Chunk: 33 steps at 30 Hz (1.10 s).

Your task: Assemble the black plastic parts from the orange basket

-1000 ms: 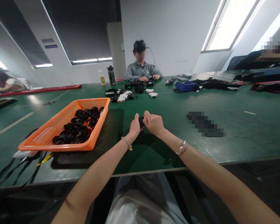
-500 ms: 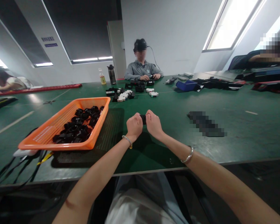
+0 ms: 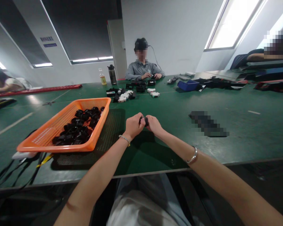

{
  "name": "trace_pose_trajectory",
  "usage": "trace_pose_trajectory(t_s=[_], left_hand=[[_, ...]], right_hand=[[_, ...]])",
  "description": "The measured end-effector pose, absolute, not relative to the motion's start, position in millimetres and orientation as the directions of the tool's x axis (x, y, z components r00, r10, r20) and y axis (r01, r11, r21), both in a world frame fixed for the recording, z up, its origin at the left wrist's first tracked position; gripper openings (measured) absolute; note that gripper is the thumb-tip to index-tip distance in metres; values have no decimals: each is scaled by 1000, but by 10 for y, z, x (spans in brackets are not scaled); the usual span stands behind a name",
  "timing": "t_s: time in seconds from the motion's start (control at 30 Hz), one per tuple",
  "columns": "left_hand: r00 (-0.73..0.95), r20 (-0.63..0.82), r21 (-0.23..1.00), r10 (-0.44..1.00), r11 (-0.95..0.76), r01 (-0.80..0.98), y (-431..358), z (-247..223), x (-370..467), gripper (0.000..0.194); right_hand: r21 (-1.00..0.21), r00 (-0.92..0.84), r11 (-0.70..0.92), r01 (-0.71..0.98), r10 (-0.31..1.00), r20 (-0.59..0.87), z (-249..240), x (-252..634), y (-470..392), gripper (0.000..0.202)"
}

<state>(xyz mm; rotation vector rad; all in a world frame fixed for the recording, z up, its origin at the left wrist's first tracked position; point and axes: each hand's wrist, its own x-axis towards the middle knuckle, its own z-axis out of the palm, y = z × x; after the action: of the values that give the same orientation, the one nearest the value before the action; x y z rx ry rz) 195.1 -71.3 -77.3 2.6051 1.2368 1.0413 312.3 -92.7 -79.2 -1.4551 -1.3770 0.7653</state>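
Observation:
Between my two hands is a small black part (image 3: 146,121), mostly covered by fingers, so its kind does not show. My left hand (image 3: 134,126) is closed round its left side, with the thumb pressed on it. From the right, my right hand (image 3: 155,124) pinches the other side. Both hands are just above the green table (image 3: 169,110). To their left stands an orange plastic basket (image 3: 102,127) holding several glossy black ring-like parts (image 3: 77,128).
A blurred dark flat object (image 3: 208,125) lies to the right. Farther back are white and black pieces (image 3: 126,95), a blue box (image 3: 188,85), a bottle (image 3: 103,77) and a dark flask (image 3: 112,75). Across the table sits a person (image 3: 143,69) handling something small. Straps (image 3: 21,168) hang at the front left edge.
My left hand has turned and its thumb now lies over the black part. The right-hand fingers have shifted lower around it. The basket stays in place.

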Motion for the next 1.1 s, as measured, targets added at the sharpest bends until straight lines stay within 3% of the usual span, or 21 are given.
trace_pose_trajectory(t_s=[0.1,0.2,0.33,0.43,0.7,0.83,0.97,1.1], left_hand=[[221,471,632,854,-501,591,-790,-766,2082,34],[103,310,848,945,-324,420,-810,-776,2185,43],[76,94,935,993,-114,335,-769,-804,2219,56],[89,81,940,993,-106,323,-740,-841,2211,59],[61,178,900,982,-187,393,-672,-951,2144,50],[59,158,880,986,-168,443,-634,-944,2082,43],[92,163,872,982,-187,452,-645,-929,2064,38],[131,170,857,977,-212,470,-690,-909,2068,34]], right_hand=[[-765,274,119,633,890,365,-745,3160,-944,26],[-571,229,137,809,822,522,-709,3174,-999,23],[-410,128,152,899,805,579,-722,3181,-1041,25],[-381,107,145,913,816,567,-741,3181,-1034,27],[-523,201,140,841,816,541,-764,3330,-879,28],[-693,385,76,716,786,484,-800,3651,-708,22],[-861,601,-68,504,743,293,-878,4052,-532,20],[-888,730,-153,433,637,246,-962,4355,-429,22]])
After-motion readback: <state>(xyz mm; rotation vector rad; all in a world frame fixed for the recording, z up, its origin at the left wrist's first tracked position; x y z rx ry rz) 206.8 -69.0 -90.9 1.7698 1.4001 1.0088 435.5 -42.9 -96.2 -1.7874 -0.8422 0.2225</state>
